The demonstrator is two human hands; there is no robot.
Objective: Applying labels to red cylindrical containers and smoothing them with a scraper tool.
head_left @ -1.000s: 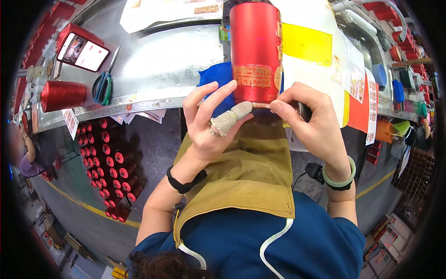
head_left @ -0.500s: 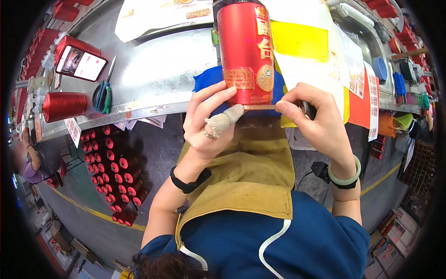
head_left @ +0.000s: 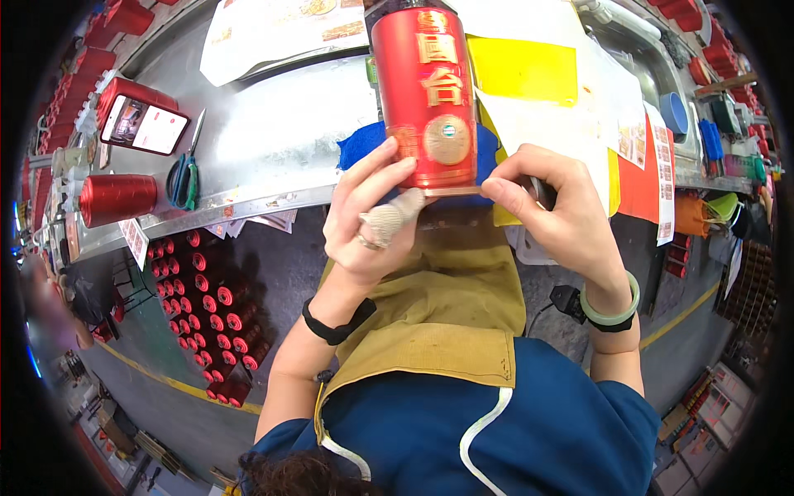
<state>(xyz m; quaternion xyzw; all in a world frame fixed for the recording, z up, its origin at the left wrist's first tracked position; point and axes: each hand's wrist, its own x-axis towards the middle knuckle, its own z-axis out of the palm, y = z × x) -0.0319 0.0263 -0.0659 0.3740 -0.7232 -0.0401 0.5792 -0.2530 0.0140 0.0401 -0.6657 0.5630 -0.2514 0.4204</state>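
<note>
Head view, so you're looking straight down on one glossy red cylindrical bottle with raised gold lettering (head_left: 405, 99), lying on its side by the table's near edge, base toward the person. Under it is a bright blue cloth (head_left: 361, 147), probably so the shiny finish doesn't scrape on the silvery metal table (head_left: 289, 116).

The left hand (head_left: 360, 231) has its fingers apart, tips against the left side near the base, I'd guess to keep it from rolling. One finger wears a pale knitted finger cover (head_left: 393, 217) and meets a thin copper-coloured strip (head_left: 453, 192) at the base rim. The right hand (head_left: 562, 207) has thumb and forefinger pinched together on the strip's other end, seemingly to keep it straight. Can't tell what the dark thing behind that thumb is.

Counts: two hands, one strip, one phone with a lit screen (head_left: 145, 126) propped against one red metallic cylinder (head_left: 149, 92), one more lying red cylinder (head_left: 118, 198), one pair of blue-and-green-handled scissors (head_left: 184, 178), one blue plastic cup (head_left: 672, 114). The red round-ended bottles on the floor (head_left: 223, 322)? Dozens, too crowded for an exact number.
</note>
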